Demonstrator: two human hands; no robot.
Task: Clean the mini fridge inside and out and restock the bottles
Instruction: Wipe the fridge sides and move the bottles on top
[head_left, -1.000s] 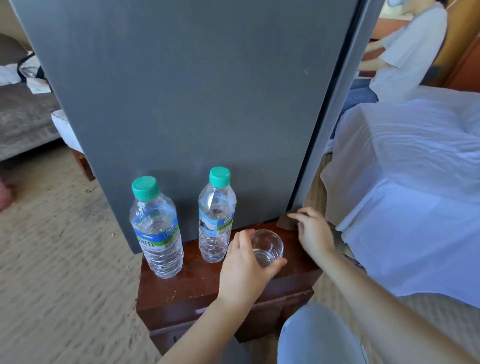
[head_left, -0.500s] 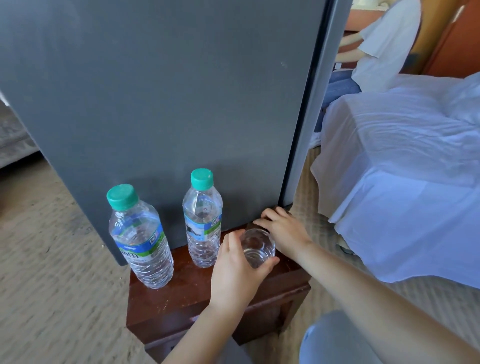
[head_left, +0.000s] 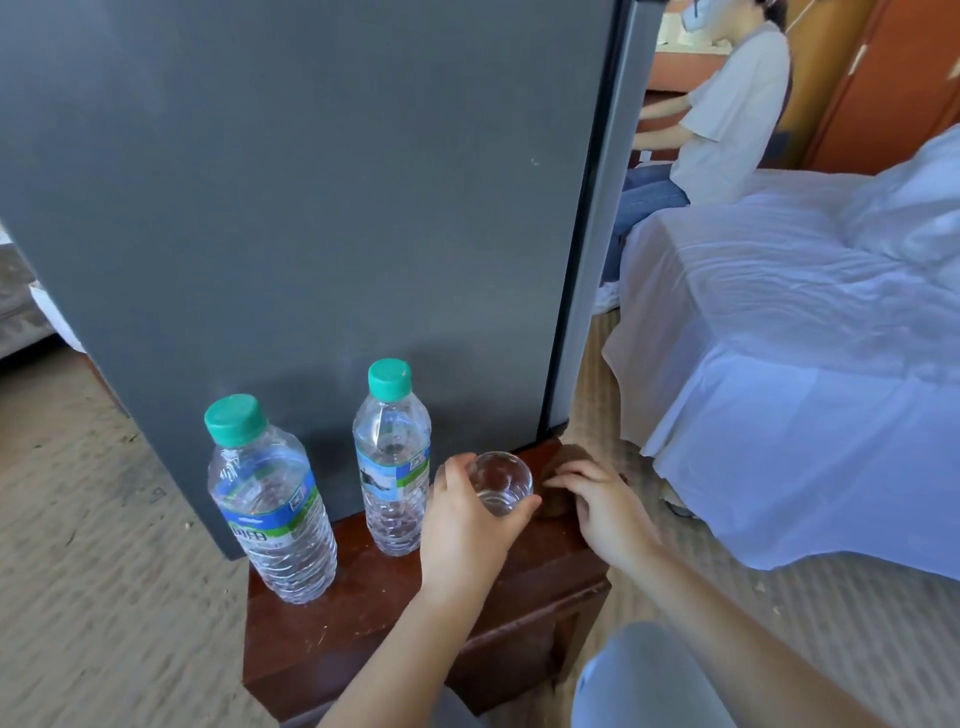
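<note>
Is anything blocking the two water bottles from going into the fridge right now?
Yes. The fridge shows only a shut grey panel behind the near bottle and far bottle; no opening is visible. The left hand is also busy holding the glass.

The one camera, worn on the head, looks forward and down at the person's hands, which reach in from the bottom edge: the left hand (head_left: 467, 525), round a glass (head_left: 506, 480), and the right hand (head_left: 605, 506) sit low in mid-frame. It is close to the mini fridge (head_left: 311, 208), whose grey side fills the upper left, and its wide lens takes in the bed (head_left: 779, 389) at right.
</note>
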